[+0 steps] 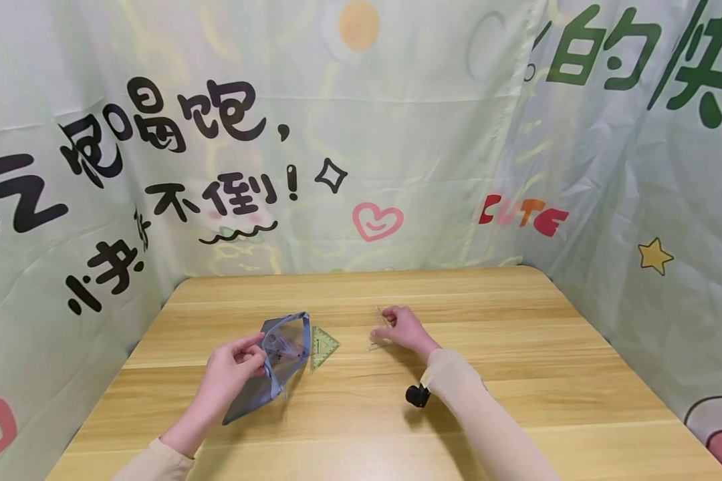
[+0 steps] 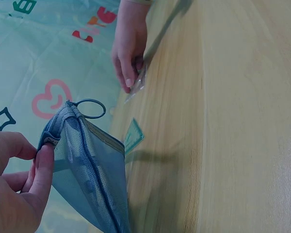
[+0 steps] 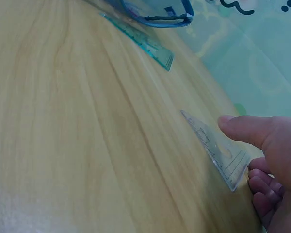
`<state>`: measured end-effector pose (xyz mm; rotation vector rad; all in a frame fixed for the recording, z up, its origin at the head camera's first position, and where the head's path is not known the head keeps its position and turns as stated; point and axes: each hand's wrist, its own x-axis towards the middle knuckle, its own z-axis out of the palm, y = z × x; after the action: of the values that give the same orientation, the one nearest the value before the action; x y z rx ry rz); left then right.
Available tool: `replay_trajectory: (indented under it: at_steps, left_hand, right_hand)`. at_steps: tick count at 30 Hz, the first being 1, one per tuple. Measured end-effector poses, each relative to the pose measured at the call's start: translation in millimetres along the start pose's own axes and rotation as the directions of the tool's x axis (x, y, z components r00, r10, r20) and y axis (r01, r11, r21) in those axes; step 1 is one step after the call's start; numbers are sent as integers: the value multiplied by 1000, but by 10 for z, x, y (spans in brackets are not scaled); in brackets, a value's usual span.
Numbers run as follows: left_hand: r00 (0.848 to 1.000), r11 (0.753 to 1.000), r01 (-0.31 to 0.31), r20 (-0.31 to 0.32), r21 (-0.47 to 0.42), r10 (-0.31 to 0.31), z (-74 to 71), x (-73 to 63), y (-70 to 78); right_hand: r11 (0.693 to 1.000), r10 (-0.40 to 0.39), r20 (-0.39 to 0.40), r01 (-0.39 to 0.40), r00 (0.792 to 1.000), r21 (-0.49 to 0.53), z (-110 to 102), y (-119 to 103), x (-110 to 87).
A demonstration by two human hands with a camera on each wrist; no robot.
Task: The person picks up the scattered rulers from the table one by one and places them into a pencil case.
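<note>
My left hand (image 1: 231,371) pinches the edge of a blue-grey zippered mesh pouch (image 2: 94,170), holding it tilted with its mouth spread. Dark and purplish contents show inside the pouch in the head view. A ring loop (image 2: 91,108) sits at its upper corner. Next to the pouch, a green translucent set square (image 1: 323,347) lies on the table. Farther right is a clear set square (image 3: 220,150) with printed scales. My right hand (image 1: 408,329) is right at it, thumb spread over its upper edge and the curled fingers at its near corner.
The wood-grain table (image 1: 457,294) meets a printed cloth backdrop (image 1: 433,147) at its far edge and both sides. A small black wrist camera (image 1: 418,395) is strapped under the right sleeve (image 1: 481,407).
</note>
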<state>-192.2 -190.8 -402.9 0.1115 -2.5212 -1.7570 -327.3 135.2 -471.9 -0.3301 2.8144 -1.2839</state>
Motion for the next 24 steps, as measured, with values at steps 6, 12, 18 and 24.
replay_trajectory:
  at_steps: [6, 12, 18, 24]
  left_hand:
    - [1000, 1000, 0, 4, 13, 0, -1, -11, 10]
    - [1000, 1000, 10, 1, 3, -10, 8, -15, 17]
    - [1000, 1000, 17, 0, -7, -17, 10, -10, 9]
    - [1000, 1000, 20, -6, -4, -20, 15, -22, 25]
  right_hand:
    - [999, -29, 14, 29, 999, -31, 14, 24, -6]
    - [998, -40, 45, 42, 998, -50, 3, 10, -39]
    - [998, -47, 79, 50, 996, -43, -42, 13, -53]
    - [997, -65, 143, 70, 988, -31, -98, 37, -67]
